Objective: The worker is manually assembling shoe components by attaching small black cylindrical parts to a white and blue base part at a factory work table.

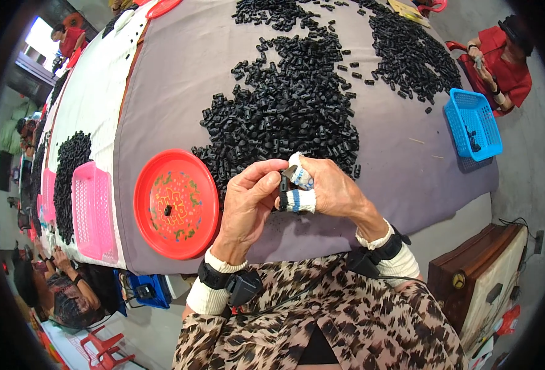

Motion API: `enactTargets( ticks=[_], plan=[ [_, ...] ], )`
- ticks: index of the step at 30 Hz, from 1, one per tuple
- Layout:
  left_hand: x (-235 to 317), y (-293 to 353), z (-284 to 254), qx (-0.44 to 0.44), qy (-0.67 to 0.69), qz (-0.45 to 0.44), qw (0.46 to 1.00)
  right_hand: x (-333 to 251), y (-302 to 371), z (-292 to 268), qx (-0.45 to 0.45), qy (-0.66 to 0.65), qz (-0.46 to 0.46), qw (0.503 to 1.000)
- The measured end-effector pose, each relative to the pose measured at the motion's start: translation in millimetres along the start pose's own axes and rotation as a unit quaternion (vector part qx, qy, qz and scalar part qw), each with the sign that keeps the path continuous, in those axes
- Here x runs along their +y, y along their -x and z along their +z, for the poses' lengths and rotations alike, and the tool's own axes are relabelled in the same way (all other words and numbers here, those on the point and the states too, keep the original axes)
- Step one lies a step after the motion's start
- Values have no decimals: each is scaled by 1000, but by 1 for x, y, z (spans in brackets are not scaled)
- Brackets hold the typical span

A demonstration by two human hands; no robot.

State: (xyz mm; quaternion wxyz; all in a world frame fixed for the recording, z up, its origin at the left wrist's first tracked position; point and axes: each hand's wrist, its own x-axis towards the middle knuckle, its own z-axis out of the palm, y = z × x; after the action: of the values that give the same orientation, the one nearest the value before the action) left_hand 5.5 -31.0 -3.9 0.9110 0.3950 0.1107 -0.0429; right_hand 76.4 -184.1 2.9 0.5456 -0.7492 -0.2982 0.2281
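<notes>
My left hand [243, 213] is closed, thumb and forefinger pinching a small black part [284, 184]. My right hand [340, 192] meets it fingertip to fingertip, with white wrapping on its thumb and fingers. A thin grey blade-like piece [290, 171] sticks out from the right hand's grip, close to the black part. Just beyond both hands lies a large heap of small black cylindrical parts [284, 117]. To the left of my left hand is a red round tray [207, 203] with a printed pattern, and a single black part [167, 211] rests on it.
A grey cloth [402, 185] covers the table. At the right edge stands a blue basket [460, 145] holding a few black parts. A pink basket [87, 209] is on the left beside another black heap [72, 179]. People in red [509, 74] and dark clothing [69, 296] sit around the table.
</notes>
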Motion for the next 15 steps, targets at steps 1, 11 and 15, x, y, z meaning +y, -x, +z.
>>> enactTargets(
  ticks=[1,11,15],
  plan=[
    [0,0,0,0,-2,3,1000,0,0,0,2,0,1,1000],
    [-1,-2,2,-11,-11,-5,1000,1,2,-2,7,12,-13,1000],
    [-1,-3,4,8,-27,4,1000,0,2,-5,14,36,-18,999]
  ],
)
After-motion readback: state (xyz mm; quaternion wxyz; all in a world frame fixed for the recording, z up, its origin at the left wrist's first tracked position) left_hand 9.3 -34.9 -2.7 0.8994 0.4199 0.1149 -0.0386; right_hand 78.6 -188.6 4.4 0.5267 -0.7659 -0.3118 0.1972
